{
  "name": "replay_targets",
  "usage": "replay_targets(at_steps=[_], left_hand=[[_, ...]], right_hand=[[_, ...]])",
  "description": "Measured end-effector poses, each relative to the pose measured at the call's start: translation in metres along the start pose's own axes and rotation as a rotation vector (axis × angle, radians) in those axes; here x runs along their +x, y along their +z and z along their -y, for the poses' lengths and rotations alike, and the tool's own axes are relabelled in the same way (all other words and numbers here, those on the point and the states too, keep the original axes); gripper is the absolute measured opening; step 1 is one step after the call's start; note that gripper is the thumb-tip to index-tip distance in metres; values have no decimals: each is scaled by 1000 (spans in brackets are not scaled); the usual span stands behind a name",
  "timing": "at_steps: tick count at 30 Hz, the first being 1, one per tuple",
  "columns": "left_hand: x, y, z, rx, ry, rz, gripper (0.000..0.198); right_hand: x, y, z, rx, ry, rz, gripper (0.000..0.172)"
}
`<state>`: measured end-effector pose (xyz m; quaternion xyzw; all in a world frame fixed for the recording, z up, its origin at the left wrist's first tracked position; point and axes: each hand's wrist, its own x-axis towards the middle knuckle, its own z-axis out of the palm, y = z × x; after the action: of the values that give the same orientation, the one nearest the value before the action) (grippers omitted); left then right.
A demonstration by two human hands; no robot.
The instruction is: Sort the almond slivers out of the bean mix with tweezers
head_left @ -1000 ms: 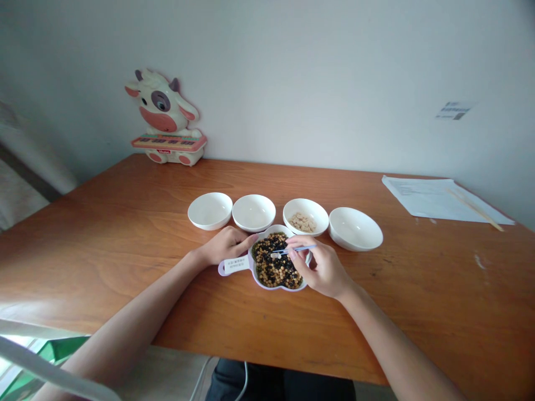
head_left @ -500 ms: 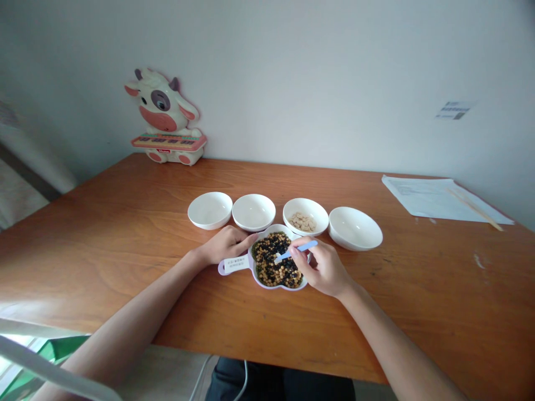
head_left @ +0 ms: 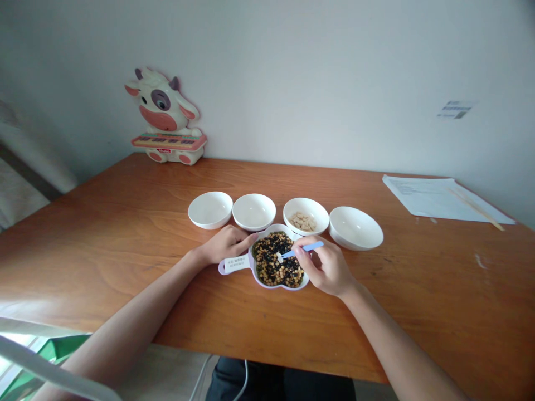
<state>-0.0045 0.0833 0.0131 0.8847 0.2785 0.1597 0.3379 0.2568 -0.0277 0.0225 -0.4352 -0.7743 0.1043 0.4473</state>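
A flower-shaped dish (head_left: 256, 276) with a pale purple rim and a labelled handle holds black and tan beans. My left hand (head_left: 225, 245) grips the dish's upper left edge with thumb and fingers. Pinched in my right hand (head_left: 326, 264) is a small blue utensil (head_left: 312, 245), its tip over the beans and touching or carrying a pale piece (head_left: 280, 257). Just behind the dish stands a white bowl (head_left: 307, 204) with flat pale seeds (head_left: 303, 221) in it.
Two white bowls stand to the left (head_left: 210, 210) (head_left: 254, 212) and another white bowl (head_left: 356, 227) to the right, in one row. A cow toy keyboard (head_left: 169, 142) sits at the back left. White papers (head_left: 430, 196) with wooden chopsticks (head_left: 476, 209) lie at the back right.
My right hand has moved slightly right with the blue utensil, and the pale piece at its tip has shifted a little the same way. My left hand stays on the dish.
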Motion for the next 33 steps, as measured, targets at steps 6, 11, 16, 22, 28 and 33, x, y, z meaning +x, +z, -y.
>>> replay_targets(at_steps=[6,11,16,22,28,33], left_hand=[[0,-1,-1,1,6,-6,60],[0,-1,-2,-9,9,-6,60],[0,-1,-3,-17,9,-10,60],[0,0,-1,-8,20,-17,61],[0,-1,-2,-5,21,2,60],[0,-1,-2,-4,15,-2,60]], right_hand=[[2,-4,0,-8,12,-14,9],[1,0,0,-49,51,-68,8],[0,2,-2,12,58,-47,7],[2,2,-2,0,49,-29,6],[-1,2,-6,-47,26,-25,8],[-3,3,-8,-46,26,-4,9]])
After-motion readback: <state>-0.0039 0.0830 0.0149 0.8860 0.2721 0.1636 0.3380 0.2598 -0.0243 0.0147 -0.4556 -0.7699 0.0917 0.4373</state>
